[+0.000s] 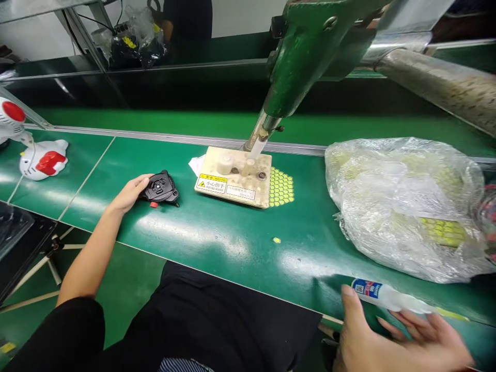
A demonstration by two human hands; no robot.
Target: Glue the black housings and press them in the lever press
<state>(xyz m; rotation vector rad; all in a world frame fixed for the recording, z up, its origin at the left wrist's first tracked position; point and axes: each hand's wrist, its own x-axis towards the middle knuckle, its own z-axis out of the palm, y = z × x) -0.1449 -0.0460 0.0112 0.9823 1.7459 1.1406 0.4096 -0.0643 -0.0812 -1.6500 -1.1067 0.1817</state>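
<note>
My left hand (130,193) is closed on the left edge of a black plastic part (159,187) with a small red piece, low over the green bench. At the lower right, my right hand (403,336) is beside a white glue bottle (387,296) with a blue label; its thumb is near the label end and its fingers near the nozzle end. The fingers are apart and slightly blurred, and whether they grip the bottle is unclear. A cream press plate (234,178) with warning labels sits mid-bench, next to a cluster of yellow-green discs (281,187).
The green press arm (298,62) hangs above the plate. A plastic-wrapped bundle (403,206) lies at the right. One loose disc (276,240) rests near the middle. A red-and-white cat-shaped item (44,160) stands far left. Part of a person (187,19) shows beyond the bench.
</note>
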